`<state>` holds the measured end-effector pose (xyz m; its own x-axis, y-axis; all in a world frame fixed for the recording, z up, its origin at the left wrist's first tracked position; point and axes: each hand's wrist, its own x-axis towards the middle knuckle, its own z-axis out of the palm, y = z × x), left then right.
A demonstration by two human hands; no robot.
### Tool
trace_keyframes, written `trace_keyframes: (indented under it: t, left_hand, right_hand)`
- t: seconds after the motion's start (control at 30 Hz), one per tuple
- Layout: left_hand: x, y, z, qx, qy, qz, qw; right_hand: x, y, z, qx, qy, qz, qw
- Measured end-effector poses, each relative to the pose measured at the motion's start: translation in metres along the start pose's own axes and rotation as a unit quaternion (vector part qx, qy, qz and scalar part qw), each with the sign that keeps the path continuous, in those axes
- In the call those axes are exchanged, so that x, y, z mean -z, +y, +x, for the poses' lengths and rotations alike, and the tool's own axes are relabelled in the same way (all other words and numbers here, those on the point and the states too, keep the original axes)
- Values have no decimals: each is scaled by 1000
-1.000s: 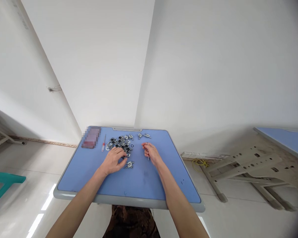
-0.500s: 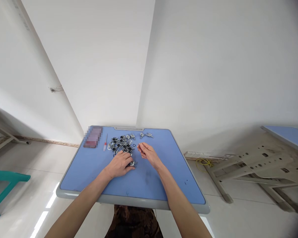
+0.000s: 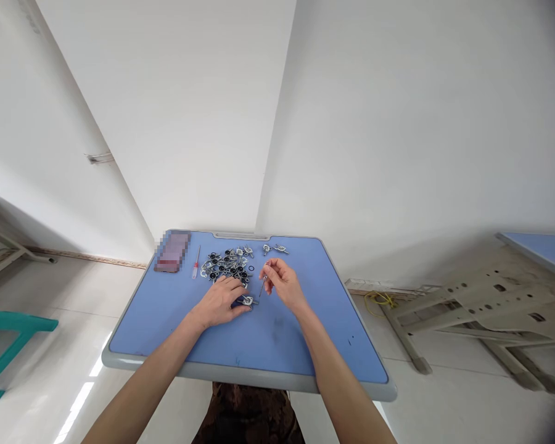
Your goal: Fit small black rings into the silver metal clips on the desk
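My right hand (image 3: pixel 283 285) pinches a small screwdriver (image 3: pixel 261 287), its thin shaft slanting down and to the left. Most of that tool's handle is hidden by the fingers. Low on the table, my left hand (image 3: pixel 222 302) steadies a small silver metal fitting (image 3: pixel 248 301) between thumb and fingers, partly covered by them. Just beyond the left hand lies a pile of metal fittings with black round parts (image 3: pixel 226 262). A black rubber ring (image 3: pixel 251 268) rests on the table between the pile and my right hand.
A second screwdriver (image 3: pixel 195 265) with a red and clear handle lies left of the pile. Two silver fittings (image 3: pixel 275 248) lie at the back of the blue table (image 3: pixel 305 357). A blurred-out rectangular object (image 3: pixel 173 251) is at the back left. A green stool (image 3: pixel 9 333) stands left.
My right hand has turned and shifted slightly right, so the screwdriver's shaft now shows pointing downward. My left hand stays at the fitting, with more of the fitting visible.
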<state>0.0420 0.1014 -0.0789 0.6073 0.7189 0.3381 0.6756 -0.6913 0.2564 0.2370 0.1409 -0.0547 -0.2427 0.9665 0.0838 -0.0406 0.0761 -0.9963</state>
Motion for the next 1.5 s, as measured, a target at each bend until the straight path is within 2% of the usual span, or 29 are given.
trace_keyframes:
  t: [0.3,0.5,0.63,0.8,0.87,1.0,1.2,1.4,1.5]
  left_hand:
    - [-4,-2,3,1,-5,13,1000]
    - [-5,-3,3,0,-8,19,1000]
    - [-6,-4,3,2,-7,10,1000]
    - [-6,-5,3,3,-9,9,1000]
    - [-5,-5,4,4,-8,9,1000]
    - [-5,-5,4,5,-10,5,1000]
    - [-5,-5,4,5,-10,-1,1000]
    - [-5,-5,4,0,-10,0,1000]
    - [-6,-6,4,-2,-9,2,1000]
  right_hand:
    - [-8,4,-6,7,-92,-14,996]
    - [-8,3,-9,13,-109,-35,993]
    - [-6,-5,-13,33,-116,-86,989]
    - [-2,-20,-16,52,-158,-138,976]
    - [-1,-21,-16,52,-158,-147,975]
    - [0,-15,-14,59,-119,-155,979]
    - [3,-8,-12,66,-108,-143,982]
    - [5,-15,-15,66,-163,-157,972]
    - [2,-14,-16,69,-166,-163,970]
